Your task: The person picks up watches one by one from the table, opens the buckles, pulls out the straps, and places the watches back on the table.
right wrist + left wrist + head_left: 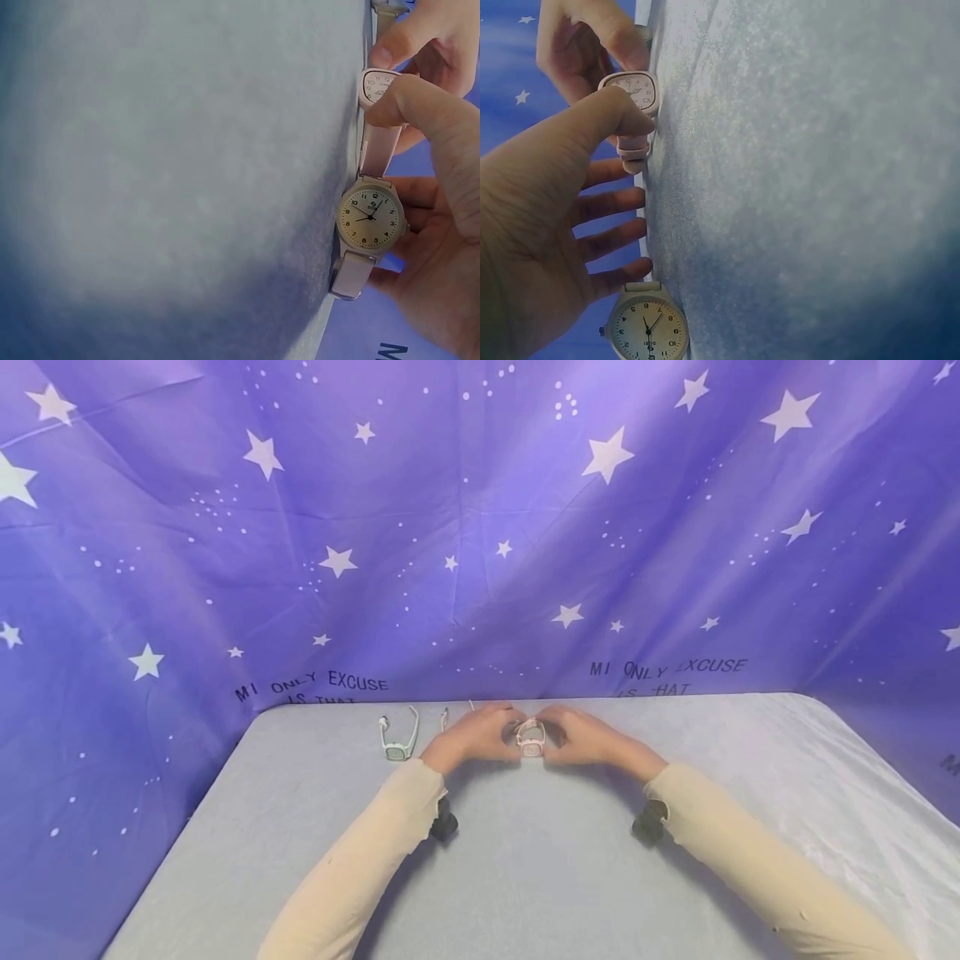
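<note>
Both hands meet at a pink watch with a rounded-square face (532, 748), which stands upright on the table with its strap looped behind. My left hand (483, 732) pinches one side of the case; its thumb overlaps the dial (639, 88) in the left wrist view, and the other fingers are spread. From the opposite side, my right hand (585, 737) pinches the same case with its thumb over the edge. A round-faced watch with a pale pink strap (371, 217) stands close by the right hand's fingers. Another round-faced watch (649, 330) is near the left hand's fingertips.
A white-strapped watch with a greenish square face (397, 752) stands left of the hands. Part of another strap (444, 718) shows beside the left hand. The grey cloth-covered table (540, 860) ends at a purple star-patterned curtain (465, 527).
</note>
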`<state>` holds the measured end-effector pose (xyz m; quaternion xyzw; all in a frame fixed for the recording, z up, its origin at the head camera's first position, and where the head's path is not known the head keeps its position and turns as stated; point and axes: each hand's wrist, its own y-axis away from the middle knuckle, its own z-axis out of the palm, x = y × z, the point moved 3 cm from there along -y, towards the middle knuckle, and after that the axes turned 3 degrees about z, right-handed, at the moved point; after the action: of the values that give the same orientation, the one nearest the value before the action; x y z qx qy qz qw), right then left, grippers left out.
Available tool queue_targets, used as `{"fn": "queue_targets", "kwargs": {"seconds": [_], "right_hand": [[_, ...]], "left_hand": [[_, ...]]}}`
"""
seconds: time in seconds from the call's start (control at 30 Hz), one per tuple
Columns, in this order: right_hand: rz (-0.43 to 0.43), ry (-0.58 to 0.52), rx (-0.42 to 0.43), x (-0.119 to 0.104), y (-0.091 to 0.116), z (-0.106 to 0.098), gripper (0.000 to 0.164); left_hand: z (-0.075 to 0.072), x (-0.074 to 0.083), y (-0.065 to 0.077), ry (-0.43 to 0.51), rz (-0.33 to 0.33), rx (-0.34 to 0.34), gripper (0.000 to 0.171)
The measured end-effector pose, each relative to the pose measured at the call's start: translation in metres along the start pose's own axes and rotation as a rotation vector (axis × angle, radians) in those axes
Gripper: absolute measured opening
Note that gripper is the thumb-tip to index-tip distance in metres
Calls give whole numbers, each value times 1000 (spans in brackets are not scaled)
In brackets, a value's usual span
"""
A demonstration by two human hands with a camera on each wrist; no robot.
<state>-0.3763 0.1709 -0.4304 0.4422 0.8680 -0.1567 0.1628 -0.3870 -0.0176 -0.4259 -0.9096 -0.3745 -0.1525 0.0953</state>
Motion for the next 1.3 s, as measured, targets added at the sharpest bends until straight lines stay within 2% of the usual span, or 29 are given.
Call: {"fn": "queue_targets", "kwargs": {"seconds": [0.37,0.73,0.9,1.0,1.2,1.3], "right_hand": [[9,-32,12,0,4,5,65],[-24,-44,44,-4,3,1,65],[-22,-53,50,-7,3,-2,67],[-11,-72,70,-9,3,-7,68],[-8,-98,140,-19,2,-23,64],[-3,-93,155,-28,2,-31,64]], "left_hand": [[7,-1,-1,-20,15,20,64],[4,1,2,26,36,75,57],[3,-1,3,103,24,95,59],[-2,-2,4,179,12,108,63],[-20,3,7,272,33,153,58],[-31,8,12,320,19,165,56]]}}
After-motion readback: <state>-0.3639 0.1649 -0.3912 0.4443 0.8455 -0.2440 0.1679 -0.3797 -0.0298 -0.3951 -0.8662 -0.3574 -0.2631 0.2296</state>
